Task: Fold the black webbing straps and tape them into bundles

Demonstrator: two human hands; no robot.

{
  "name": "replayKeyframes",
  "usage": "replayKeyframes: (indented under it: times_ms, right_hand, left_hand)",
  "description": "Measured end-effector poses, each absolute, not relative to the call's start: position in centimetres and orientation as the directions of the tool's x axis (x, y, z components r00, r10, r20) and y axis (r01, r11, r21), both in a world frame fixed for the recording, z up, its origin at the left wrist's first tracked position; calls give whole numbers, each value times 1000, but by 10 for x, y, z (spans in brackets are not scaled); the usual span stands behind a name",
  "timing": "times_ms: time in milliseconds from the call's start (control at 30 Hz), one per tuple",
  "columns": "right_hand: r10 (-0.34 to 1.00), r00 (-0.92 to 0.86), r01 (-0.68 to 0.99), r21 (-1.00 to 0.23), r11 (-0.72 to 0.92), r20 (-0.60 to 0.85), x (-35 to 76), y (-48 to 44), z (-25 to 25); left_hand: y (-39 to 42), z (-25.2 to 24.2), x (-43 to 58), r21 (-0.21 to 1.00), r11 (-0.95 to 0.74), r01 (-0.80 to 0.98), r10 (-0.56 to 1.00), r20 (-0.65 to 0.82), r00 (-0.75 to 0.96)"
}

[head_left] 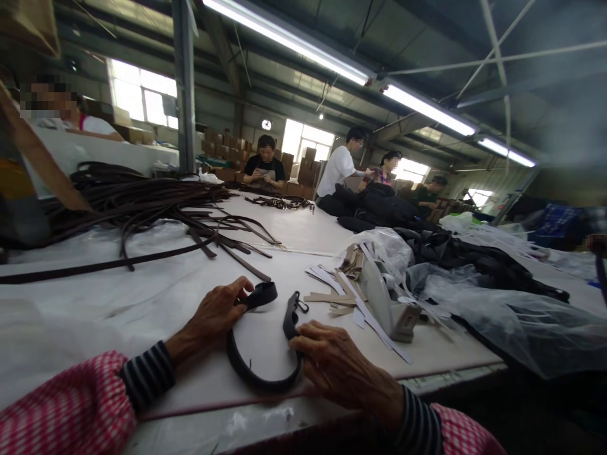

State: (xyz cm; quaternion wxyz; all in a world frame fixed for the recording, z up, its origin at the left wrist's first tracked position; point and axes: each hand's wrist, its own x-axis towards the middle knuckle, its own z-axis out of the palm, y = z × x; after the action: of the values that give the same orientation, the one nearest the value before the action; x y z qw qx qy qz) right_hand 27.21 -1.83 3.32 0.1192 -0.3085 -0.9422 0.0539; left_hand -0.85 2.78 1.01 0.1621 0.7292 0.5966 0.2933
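Observation:
A dark strap [264,381] hangs in a U between my two hands, over the front of the white table [190,379]. My left hand [215,316] pinches it near one end, where the strap curls into a loop. Closed on the other side is my right hand [339,363], with thumb and fingers around the strap just below its other end. At that end a small dark snap hook [300,304] stands up, pointing away from me. Part of the strap is hidden behind the fingers of each hand.
A large heap of dark straps [156,196] spreads over the table's left side. To the right stand a grey-white tape dispenser [384,297], paper and tan strips [348,294], clear plastic [512,316] and black fabric pieces [455,253]. Several people work at the far side.

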Motion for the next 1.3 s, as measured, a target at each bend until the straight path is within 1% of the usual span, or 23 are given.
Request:
replayKeyframes:
  times_ms: [100, 200, 267, 367, 467, 600, 667, 767, 867, 1033, 1167, 1233, 1300]
  right_hand:
    - [591, -790, 537, -280, 796, 164, 270, -27, 39]
    - [665, -736, 583, -383, 717, 125, 272, -25, 42]
    - [707, -697, 614, -407, 676, 120, 273, -21, 41]
    - [728, -669, 648, -362, 670, 150, 270, -19, 36]
    - [765, -621, 718, -269, 642, 170, 265, -22, 33]
    - [840, -483, 851, -93, 517, 246, 266, -23, 29]
    - [872, -426, 893, -40, 448, 242, 271, -22, 27]
    - [909, -375, 922, -25, 386, 182, 279, -20, 25]
    - [925, -353, 931, -43, 362, 138, 288, -19, 27]
    - [950, -297, 954, 3, 299, 98, 300, -11, 35]
    - [951, -302, 953, 13, 302, 64, 301, -5, 36]
    - [944, -317, 949, 29, 315, 89, 297, -4, 37]
    - [921, -361, 932, 30, 360, 150, 291, -2, 40]
  left_hand:
    - [28, 13, -9, 659, -218, 720, 971, 222, 90]
    - [28, 13, -6, 719, -191, 669, 976, 209, 54]
    - [29, 10, -5, 730, -179, 660, 975, 220, 20]
    - [29, 6, -4, 710, -204, 674, 966, 256, 23]
    - [26, 4, -3, 667, -263, 697, 951, 302, 70]
    - [16, 4, 1, 584, -366, 725, 908, 397, 139]
    - [11, 4, 3, 554, -437, 709, 883, 417, 218]
    - [6, 5, 5, 538, -530, 656, 846, 394, 360]
    - [6, 8, 3, 526, -570, 632, 822, 347, 452]
    - [11, 13, -10, 490, -541, 683, 840, 277, 467]
    - [10, 15, -15, 530, -548, 647, 825, 219, 520]
    - [10, 13, -15, 539, -549, 639, 823, 213, 527]
    - [10, 10, -15, 539, -545, 642, 825, 207, 526]
